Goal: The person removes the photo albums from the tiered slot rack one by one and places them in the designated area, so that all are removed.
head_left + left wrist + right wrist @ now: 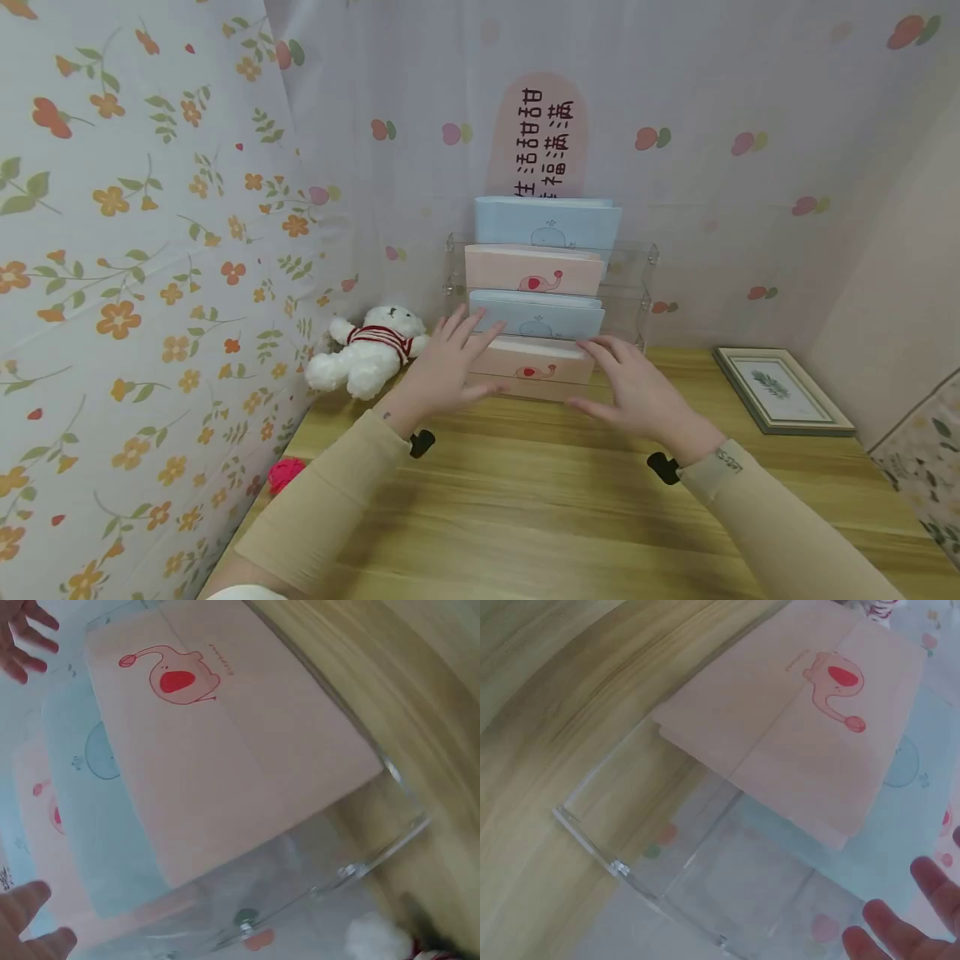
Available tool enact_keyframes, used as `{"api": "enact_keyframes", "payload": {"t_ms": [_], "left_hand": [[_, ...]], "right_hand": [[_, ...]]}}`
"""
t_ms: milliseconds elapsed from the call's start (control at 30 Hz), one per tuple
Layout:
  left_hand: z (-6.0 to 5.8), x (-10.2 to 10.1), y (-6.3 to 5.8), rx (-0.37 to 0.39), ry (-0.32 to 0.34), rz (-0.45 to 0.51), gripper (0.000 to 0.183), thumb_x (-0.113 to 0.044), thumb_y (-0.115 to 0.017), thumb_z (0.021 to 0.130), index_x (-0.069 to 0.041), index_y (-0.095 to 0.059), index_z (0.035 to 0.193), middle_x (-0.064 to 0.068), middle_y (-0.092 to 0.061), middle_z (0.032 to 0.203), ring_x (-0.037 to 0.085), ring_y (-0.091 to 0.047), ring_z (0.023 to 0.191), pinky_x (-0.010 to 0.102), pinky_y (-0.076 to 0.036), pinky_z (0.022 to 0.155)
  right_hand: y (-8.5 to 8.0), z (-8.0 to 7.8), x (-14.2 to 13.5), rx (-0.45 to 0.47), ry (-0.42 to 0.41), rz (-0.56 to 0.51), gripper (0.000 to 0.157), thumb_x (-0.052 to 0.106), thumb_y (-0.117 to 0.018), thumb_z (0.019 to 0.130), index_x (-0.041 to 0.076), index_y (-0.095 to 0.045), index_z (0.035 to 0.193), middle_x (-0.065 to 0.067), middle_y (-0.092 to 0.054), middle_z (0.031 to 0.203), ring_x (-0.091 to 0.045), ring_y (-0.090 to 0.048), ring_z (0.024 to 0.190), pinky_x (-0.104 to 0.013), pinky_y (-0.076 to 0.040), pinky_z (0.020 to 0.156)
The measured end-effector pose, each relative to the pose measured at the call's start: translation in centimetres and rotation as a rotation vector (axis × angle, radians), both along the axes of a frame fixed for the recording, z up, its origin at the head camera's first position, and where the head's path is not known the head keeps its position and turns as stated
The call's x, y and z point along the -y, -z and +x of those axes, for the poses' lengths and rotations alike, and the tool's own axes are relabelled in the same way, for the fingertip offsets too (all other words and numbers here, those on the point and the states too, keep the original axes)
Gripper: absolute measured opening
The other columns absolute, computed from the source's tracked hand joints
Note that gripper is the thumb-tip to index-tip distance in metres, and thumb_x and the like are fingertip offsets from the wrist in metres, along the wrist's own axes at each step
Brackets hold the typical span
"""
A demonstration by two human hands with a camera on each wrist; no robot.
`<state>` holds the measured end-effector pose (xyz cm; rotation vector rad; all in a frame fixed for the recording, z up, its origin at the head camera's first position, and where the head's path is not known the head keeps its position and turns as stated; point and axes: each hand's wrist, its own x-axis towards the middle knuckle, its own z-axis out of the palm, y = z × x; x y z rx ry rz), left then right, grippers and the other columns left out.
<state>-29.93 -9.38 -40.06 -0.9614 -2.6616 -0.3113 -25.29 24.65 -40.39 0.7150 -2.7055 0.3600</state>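
Observation:
A clear tiered rack (630, 317) stands at the back of the table, holding flat booklet-like items in staggered rows. In front is a pink one (495, 362) with a red elephant; behind it come a light blue one (577, 323) with a whale, another pink one (491, 265) and a taller blue one (510, 221). My left hand (442, 367), fingers spread, is at the left ends of the front rows. My right hand (641, 396) is at their right ends, fingers extended. In the right wrist view, its fingers (889, 919) show beside the rack with nothing between them.
A white plush bear (367, 354) in a red-striped top lies left of the rack, near my left hand. A framed leaf picture (776, 387) lies at the right. Something bright pink (285, 475) sits at the table's left edge. Patterned curtains (150, 250) hang behind and left.

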Motion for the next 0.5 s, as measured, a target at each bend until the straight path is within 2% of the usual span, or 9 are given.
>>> {"api": "enact_keyframes", "payload": {"t_ms": [133, 267, 400, 500], "left_hand": [[-0.4, 0.4, 1.5, 0.044, -0.072, 0.240, 0.088, -0.058, -0.070, 0.104, -0.022, -0.031, 0.175, 0.020, -0.027, 0.182, 0.051, -0.020, 0.169, 0.072, -0.025, 0.133], [-0.9, 0.7, 3.5, 0.065, -0.162, 0.443, 0.082, -0.047, -0.070, 0.107, -0.016, -0.033, 0.174, 0.023, -0.030, 0.179, 0.050, -0.027, 0.167, 0.072, -0.031, 0.131], [-1.3, 0.8, 5.2, 0.111, -0.242, 0.583, 0.080, -0.040, -0.070, 0.108, -0.015, -0.031, 0.174, 0.023, -0.032, 0.179, 0.047, -0.033, 0.165, 0.071, -0.034, 0.130], [-1.5, 0.8, 6.2, 0.160, -0.268, 0.659, 0.080, -0.040, -0.069, 0.109, -0.015, -0.030, 0.175, 0.022, -0.032, 0.179, 0.046, -0.034, 0.165, 0.070, -0.032, 0.131]], "right_hand": [[0.2, -0.5, 0.1, -0.015, 0.070, -0.069, 0.082, 0.049, -0.084, 0.097, 0.002, -0.052, 0.156, -0.026, -0.056, 0.149, -0.047, -0.062, 0.132, -0.066, -0.058, 0.107], [0.4, -0.8, 0.2, 0.001, 0.133, -0.113, 0.072, 0.042, -0.082, 0.100, -0.002, -0.053, 0.150, -0.028, -0.058, 0.144, -0.047, -0.064, 0.126, -0.065, -0.059, 0.104], [0.7, -1.0, 0.4, 0.054, 0.192, -0.123, 0.072, 0.042, -0.077, 0.104, -0.005, -0.050, 0.151, -0.032, -0.056, 0.147, -0.050, -0.065, 0.127, -0.066, -0.059, 0.104], [1.1, -1.3, 0.5, 0.100, 0.235, -0.126, 0.074, 0.042, -0.074, 0.105, -0.007, -0.046, 0.154, -0.035, -0.055, 0.150, -0.054, -0.063, 0.132, -0.068, -0.057, 0.105]]}}
